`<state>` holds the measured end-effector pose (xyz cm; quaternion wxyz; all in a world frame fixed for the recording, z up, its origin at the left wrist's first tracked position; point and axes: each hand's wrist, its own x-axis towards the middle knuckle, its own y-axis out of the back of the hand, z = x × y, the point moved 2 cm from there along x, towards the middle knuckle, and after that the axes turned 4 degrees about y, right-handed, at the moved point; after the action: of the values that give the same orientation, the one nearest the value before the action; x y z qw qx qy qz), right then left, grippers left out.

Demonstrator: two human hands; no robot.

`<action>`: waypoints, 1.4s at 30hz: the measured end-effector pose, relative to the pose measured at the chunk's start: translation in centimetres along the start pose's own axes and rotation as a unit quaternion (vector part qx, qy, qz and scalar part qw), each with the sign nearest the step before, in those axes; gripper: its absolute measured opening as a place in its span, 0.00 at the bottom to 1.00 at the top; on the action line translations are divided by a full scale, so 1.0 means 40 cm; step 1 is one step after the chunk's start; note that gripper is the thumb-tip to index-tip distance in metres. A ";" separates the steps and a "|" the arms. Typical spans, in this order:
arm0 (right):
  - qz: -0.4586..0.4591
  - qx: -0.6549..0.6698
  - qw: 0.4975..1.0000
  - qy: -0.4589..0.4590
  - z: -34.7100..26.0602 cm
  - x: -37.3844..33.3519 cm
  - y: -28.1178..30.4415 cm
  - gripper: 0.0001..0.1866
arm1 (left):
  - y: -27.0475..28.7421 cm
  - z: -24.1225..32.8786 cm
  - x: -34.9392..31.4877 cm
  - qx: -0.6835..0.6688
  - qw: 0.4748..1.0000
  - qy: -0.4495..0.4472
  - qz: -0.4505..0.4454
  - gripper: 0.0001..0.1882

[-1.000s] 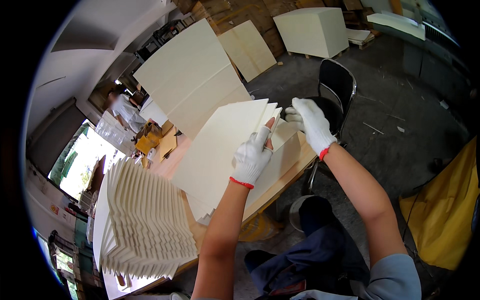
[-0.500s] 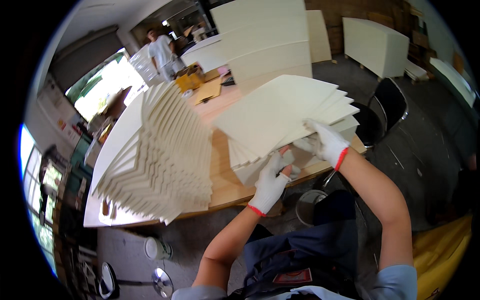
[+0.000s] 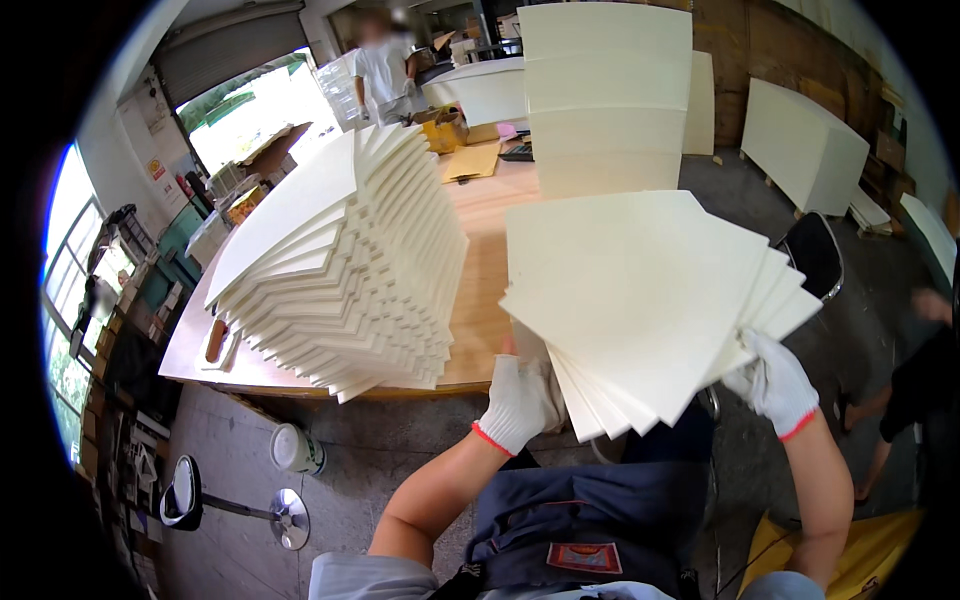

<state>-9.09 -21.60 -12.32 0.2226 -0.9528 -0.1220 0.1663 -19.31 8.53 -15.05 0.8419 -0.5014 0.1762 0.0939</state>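
A fanned bundle of cream-white boards is in front of me, its near corners jutting past the table's front edge. My right hand, in a white knit glove with a red cuff, is closed on the bundle's right edge, fingers partly beneath it. At the left edge of the same bundle, my left hand, gloved alike, is closed with its thumb pointing up; its fingertips are partly hidden behind the boards. Left of my hands stands a tall stack of similar boards, laid in staggered, turned layers on the wooden table.
A tall pile of white boards rises at the table's back. A wood-handled tool lies at the left corner. On the floor are a white bucket and a stool. A black chair stands right; a person is far back.
The fanned boards have shifted right and toward me. My right hand has moved right and down along their edge; my left hand has moved slightly left. The view has tilted.
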 end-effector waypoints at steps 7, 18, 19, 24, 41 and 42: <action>-0.077 0.013 0.997 0.012 0.020 -0.090 0.041 0.23 | -0.032 0.004 -0.076 0.286 0.954 -0.082 0.015 0.24; -0.338 0.017 0.934 0.116 -0.104 -0.006 -0.633 0.26 | -0.067 0.373 -0.442 0.174 0.863 -0.474 -0.019 0.21; -0.406 -0.013 0.901 0.155 -0.078 -0.012 -0.727 0.24 | -0.082 0.434 -0.453 0.197 0.831 -0.518 -0.044 0.21; -0.456 -0.029 0.880 0.129 -0.019 0.067 -1.084 0.16 | -0.104 0.700 -0.465 0.063 0.815 -0.576 0.016 0.18; -0.518 -0.236 0.817 -0.089 0.096 0.028 -0.673 0.28 | 0.027 0.831 -0.379 0.152 0.851 -0.469 0.178 0.17; -0.497 -0.243 0.826 -0.106 0.110 0.025 -0.638 0.28 | 0.021 0.831 -0.387 0.184 0.846 -0.470 0.171 0.18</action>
<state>-13.84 2.65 -4.44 0.0221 -0.7630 -0.6385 0.0984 -27.10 38.38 4.80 0.8717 -0.1950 -0.1432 0.4261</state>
